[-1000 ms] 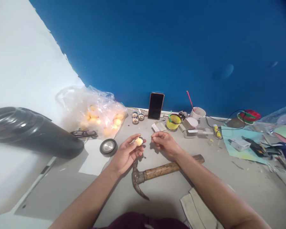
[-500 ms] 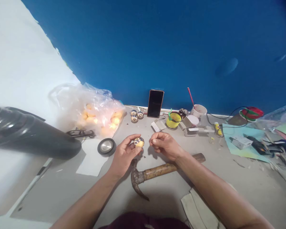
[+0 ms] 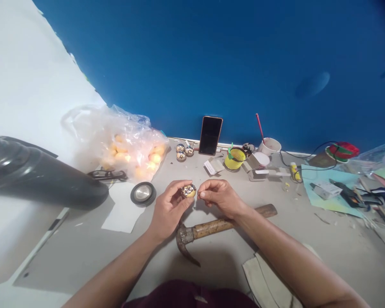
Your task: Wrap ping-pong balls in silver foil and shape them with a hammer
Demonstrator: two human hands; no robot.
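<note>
My left hand (image 3: 167, 209) holds a small yellow ball (image 3: 189, 191) partly covered with shiny silver pieces, gripped between thumb and fingers. Close to the ball's right side, my right hand (image 3: 222, 197) is closed in a pinch; what sits at its fingertips is too small to name. Beneath my hands lies a claw hammer (image 3: 211, 229) with a worn wooden handle, partly covered by my right forearm. Several similar silver-covered balls (image 3: 181, 155) rest together by the wall.
A clear plastic bag (image 3: 131, 149) of yellow balls is at left, near a dark cylinder (image 3: 51, 175) and a round metal-centred disc (image 3: 143, 194). A phone (image 3: 211, 135) leans on the wall. Yellow tub (image 3: 234, 159), white cup (image 3: 270, 146) and cloth (image 3: 266, 278) lie rightward.
My right hand has moved left, closer to the ball. My left hand has turned the ball, so more silver pieces and less yellow face the camera. The view has shifted slightly.
</note>
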